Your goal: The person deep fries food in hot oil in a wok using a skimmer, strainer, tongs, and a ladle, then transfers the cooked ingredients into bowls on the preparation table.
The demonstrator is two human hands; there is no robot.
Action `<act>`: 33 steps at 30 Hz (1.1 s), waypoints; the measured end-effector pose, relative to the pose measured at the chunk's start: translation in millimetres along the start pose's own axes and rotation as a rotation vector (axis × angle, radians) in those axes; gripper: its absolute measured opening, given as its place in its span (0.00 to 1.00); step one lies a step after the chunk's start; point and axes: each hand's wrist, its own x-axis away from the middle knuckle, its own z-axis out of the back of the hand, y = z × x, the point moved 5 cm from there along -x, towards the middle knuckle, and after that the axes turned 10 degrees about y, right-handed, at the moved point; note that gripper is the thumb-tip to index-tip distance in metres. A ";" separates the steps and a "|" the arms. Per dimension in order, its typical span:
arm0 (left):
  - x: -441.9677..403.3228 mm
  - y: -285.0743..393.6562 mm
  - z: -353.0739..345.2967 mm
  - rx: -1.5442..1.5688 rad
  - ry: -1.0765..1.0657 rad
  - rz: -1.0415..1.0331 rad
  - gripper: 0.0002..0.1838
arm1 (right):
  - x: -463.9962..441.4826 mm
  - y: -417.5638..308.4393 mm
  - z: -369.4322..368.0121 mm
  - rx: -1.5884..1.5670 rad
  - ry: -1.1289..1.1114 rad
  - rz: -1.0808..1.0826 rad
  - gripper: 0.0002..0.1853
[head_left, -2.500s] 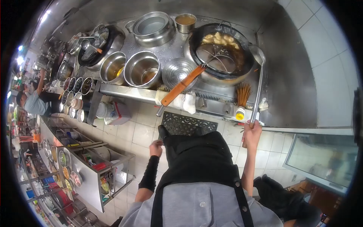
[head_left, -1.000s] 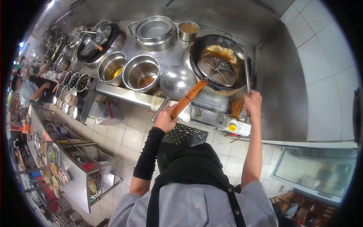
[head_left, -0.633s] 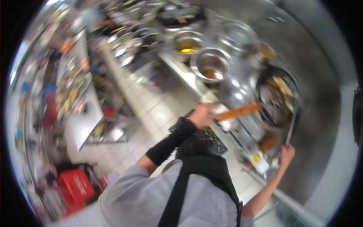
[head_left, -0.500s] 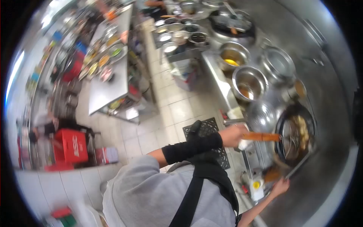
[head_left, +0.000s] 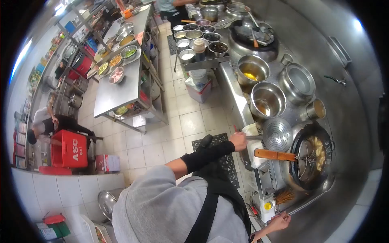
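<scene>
My left hand (head_left: 238, 141) is closed around the end of the metal handle of a round perforated skimmer (head_left: 277, 134), whose bowl lies between the pots and the wok. My right hand (head_left: 279, 222) grips the long thin handle of a ladle (head_left: 310, 201), its head by the near right rim of the wok. The black wok (head_left: 302, 178) holds dark liquid and yellowish food pieces (head_left: 320, 156). A wire strainer (head_left: 306, 162) rests in it, its wooden handle (head_left: 275, 155) sticking out over the left rim with no hand on it.
Metal pots (head_left: 267, 100) stand beyond the skimmer. A bamboo brush (head_left: 285, 197) and a yellow-topped container (head_left: 268, 205) sit near my right hand. Sauce bowls (head_left: 219, 48) are farther along. A person (head_left: 42, 121) bends by a red crate (head_left: 69, 150); another person (head_left: 170, 8) stands far ahead.
My left hand has let go of the wire strainer's wooden handle and taken the skimmer's handle. My right hand has moved nearer to me with the ladle.
</scene>
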 end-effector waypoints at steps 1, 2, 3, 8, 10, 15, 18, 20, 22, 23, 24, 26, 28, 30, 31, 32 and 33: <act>-10.4 -21.2 -22.0 0.016 -0.044 0.061 0.23 | 3.5 3.5 3.4 -0.011 0.011 0.012 0.09; -18.5 -36.4 -39.5 0.033 -0.091 0.122 0.26 | 6.6 6.3 8.0 -0.019 0.023 0.024 0.09; -29.3 -55.1 -62.6 0.009 -0.123 0.109 0.27 | 11.5 7.2 12.5 -0.030 0.021 0.020 0.08; -48.5 -65.5 -73.2 0.229 -0.375 0.474 0.29 | 25.4 10.7 21.1 -0.094 0.050 -0.071 0.05; -41.0 -57.6 -74.4 0.742 -0.469 0.777 0.27 | 28.3 11.1 21.6 -0.130 0.064 -0.128 0.05; -47.6 -6.9 -52.3 1.286 -0.867 0.956 0.10 | 27.3 4.3 17.8 -0.140 0.027 -0.112 0.06; -40.9 30.9 -36.8 1.066 -0.660 0.826 0.10 | 27.5 -8.3 13.3 -0.164 0.065 -0.163 0.08; -36.7 71.4 -10.0 0.941 -0.613 0.691 0.10 | 29.1 -8.1 11.9 -0.188 0.064 -0.157 0.06; -48.6 82.3 -12.8 0.936 -0.598 0.604 0.09 | 31.9 -15.7 10.8 -0.181 0.071 -0.169 0.07; -63.1 79.5 -24.0 0.990 -0.606 0.589 0.09 | 33.1 -18.1 11.5 -0.172 0.076 -0.173 0.07; -76.6 81.8 -32.3 1.045 -0.612 0.574 0.08 | 34.1 -20.1 11.8 -0.165 0.078 -0.176 0.08; -104.7 113.0 -28.5 0.831 -0.384 0.301 0.06 | 38.6 -23.4 12.9 -0.154 0.090 -0.201 0.09; -146.4 139.8 -34.5 0.089 -0.015 -0.091 0.16 | 43.6 -25.8 14.9 -0.144 0.109 -0.243 0.09; -172.4 168.6 -48.3 -0.053 0.240 -0.160 0.21 | 47.4 -25.7 17.7 -0.131 0.112 -0.241 0.08; -185.0 179.2 -56.3 -0.120 0.259 -0.172 0.23 | 49.2 -24.8 17.9 -0.141 0.118 -0.240 0.08; -199.4 189.6 -63.9 -0.220 0.215 -0.235 0.24 | 50.9 -23.5 18.8 -0.151 0.124 -0.240 0.07; -212.9 200.8 -70.5 -0.316 0.175 -0.302 0.25 | 52.2 -22.0 20.2 -0.169 0.126 -0.254 0.06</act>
